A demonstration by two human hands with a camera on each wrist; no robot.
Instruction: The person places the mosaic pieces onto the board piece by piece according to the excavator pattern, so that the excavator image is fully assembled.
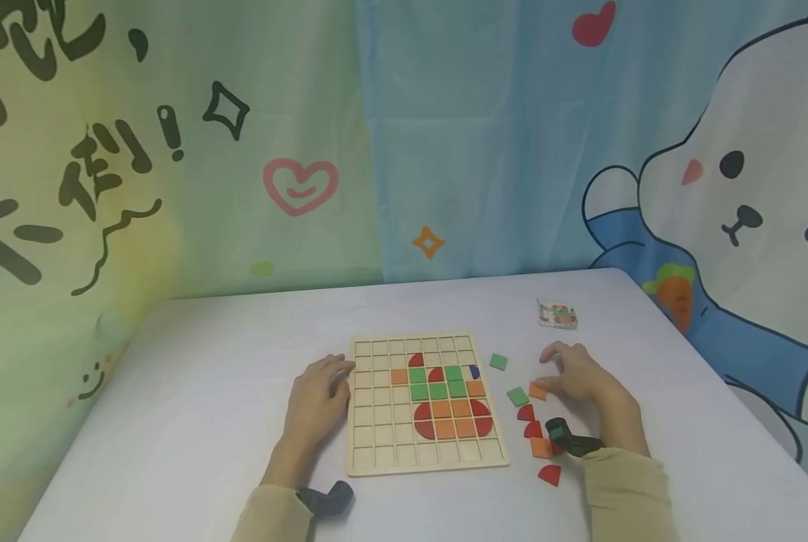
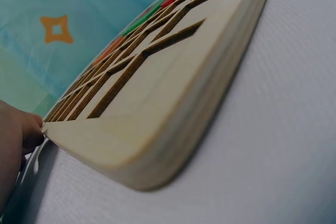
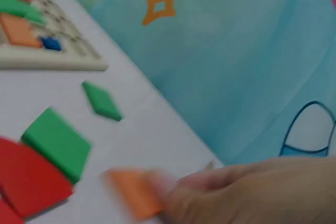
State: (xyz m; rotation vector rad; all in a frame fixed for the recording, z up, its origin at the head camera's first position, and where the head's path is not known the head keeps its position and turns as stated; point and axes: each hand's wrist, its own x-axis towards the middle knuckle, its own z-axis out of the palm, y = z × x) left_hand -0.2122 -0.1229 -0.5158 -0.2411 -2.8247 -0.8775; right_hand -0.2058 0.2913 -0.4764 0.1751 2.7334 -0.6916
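My left hand (image 1: 317, 395) rests beside the wooden grid board (image 1: 376, 458), fingertips touching its left edge; in the left wrist view a finger (image 2: 32, 132) meets the board's side. To the right of the board is my right hand (image 1: 583, 373), its thumb against an orange square tile (image 1: 538, 391). A gap shows between that thumb and the forefinger. In the right wrist view the orange tile (image 3: 134, 192) and the fingertip on it are blurred. Two green square tiles (image 1: 518, 397) lie between board and hand. Orange, green, red and blue pieces fill part of the grid.
Several red quarter-round pieces (image 1: 549, 475) and another orange square (image 1: 541, 448) lie below my right hand, partly under the wrist camera (image 1: 573, 439). A small picture card (image 1: 557, 314) sits farther back. A printed curtain (image 1: 444, 150) hangs behind the white table (image 1: 207, 361).
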